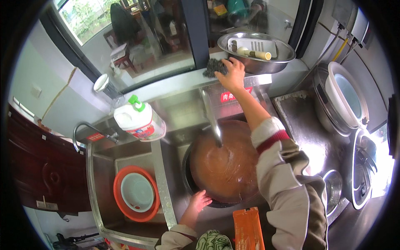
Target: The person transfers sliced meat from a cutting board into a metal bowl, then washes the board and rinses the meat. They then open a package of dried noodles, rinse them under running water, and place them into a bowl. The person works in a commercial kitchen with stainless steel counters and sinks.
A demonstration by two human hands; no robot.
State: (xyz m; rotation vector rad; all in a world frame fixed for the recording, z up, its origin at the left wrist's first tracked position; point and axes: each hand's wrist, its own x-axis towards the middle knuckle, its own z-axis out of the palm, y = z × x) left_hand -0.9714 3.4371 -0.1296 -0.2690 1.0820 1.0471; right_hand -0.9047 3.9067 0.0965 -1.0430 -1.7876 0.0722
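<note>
My right hand (232, 75) reaches over the back of the sink to a dark metal-mesh scourer (215, 67) on the window ledge. Thumb and fingertips meet its right edge; whether they grip it I cannot tell. Below, a large dark round pan (187, 175) sits in the right sink basin, filled with brownish water (215, 178). The steel faucet (212, 115) ends above it, and ripples spread under the spout. My left hand (199, 201), fingers slightly apart, is at the pan's near left rim.
A white pump jug (140, 122) stands behind the basin divider. The left basin holds an orange bowl (118, 187) with a pale one inside. A steel basin (265, 67) sits on the ledge. Colanders (331, 81) and pans line the right. An orange packet (248, 229) is near my body.
</note>
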